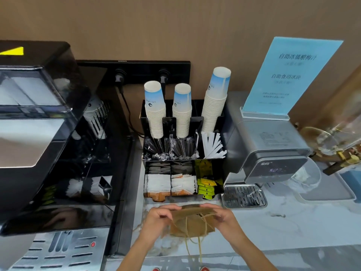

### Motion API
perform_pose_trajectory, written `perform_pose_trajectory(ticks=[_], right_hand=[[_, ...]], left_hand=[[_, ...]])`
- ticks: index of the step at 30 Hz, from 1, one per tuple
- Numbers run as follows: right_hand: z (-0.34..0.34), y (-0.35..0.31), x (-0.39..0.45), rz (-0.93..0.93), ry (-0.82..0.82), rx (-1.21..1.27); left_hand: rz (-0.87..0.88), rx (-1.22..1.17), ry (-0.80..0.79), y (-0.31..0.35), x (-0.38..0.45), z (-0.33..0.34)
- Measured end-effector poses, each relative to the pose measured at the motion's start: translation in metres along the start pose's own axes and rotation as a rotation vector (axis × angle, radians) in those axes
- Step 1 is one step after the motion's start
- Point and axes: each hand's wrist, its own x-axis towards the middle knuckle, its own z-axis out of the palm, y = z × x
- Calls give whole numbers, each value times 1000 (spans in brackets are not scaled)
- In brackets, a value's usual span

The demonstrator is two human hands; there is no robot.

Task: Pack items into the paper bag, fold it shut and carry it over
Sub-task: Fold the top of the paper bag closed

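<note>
A small brown paper bag (192, 223) with twine handles stands on the marble counter just in front of me. Both hands grip its top edge: my left hand (159, 217) holds the left end, my right hand (221, 214) holds the right end. The top flap looks bent over toward me, and the twine loops hang down over the counter edge. What is inside the bag is hidden. Directly behind it a black organiser (182, 157) holds sachets (158, 184), yellow tea bags (207, 187) and wrapped stirrers (214, 146).
Three stacks of paper cups (155, 112) rise from the organiser. A large black coffee machine (45, 133) fills the left. A grey water dispenser (273, 153) with its drip tray (244, 196) stands on the right, with a blue sign (293, 75) on top and a glass jug (332, 137) beyond.
</note>
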Motion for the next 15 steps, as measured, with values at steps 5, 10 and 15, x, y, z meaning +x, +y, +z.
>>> perform_pose_trajectory(ticks=[5, 10, 15], right_hand=[[-9, 6, 5, 132, -75, 213], [-7, -3, -1, 146, -60, 24], [-5, 4, 3, 62, -23, -118]], left_hand=[[-15, 13, 26, -5, 2, 1], [-107, -64, 18, -10, 11, -2], [-107, -127, -25, -8, 8, -2]])
